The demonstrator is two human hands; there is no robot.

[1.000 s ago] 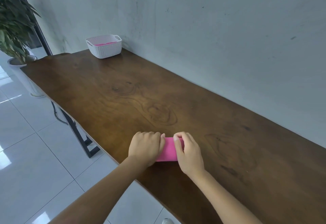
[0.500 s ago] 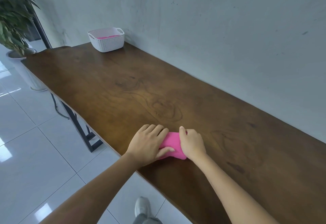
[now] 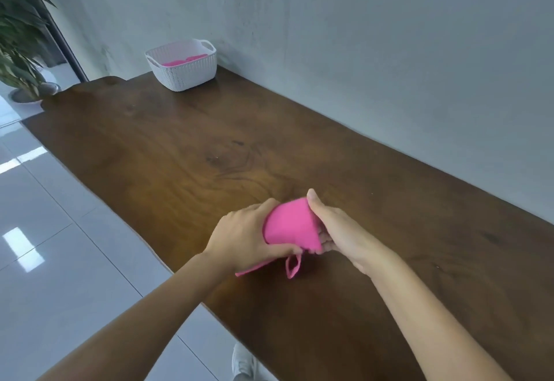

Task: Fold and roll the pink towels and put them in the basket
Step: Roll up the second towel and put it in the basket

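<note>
A rolled pink towel [image 3: 290, 226] is held just above the wooden table [image 3: 168, 147] near its front edge. My left hand [image 3: 242, 238] wraps its left end, and my right hand [image 3: 335, 227] grips its right end with the thumb up. A loose flap and a small hanging loop [image 3: 293, 267] dangle below the roll. A white woven basket [image 3: 189, 73] stands at the table's far end by the wall, with pink towels [image 3: 184, 61] inside it.
A grey wall runs along the table's far side. A potted plant [image 3: 21, 27] stands on the tiled floor beyond the table's left end. My shoe [image 3: 244, 362] shows on the glossy tiles below the front edge.
Both hands have lifted the rolled towel off the table, and its loop and an end now hang loose. The camera view has swung towards the basket.
</note>
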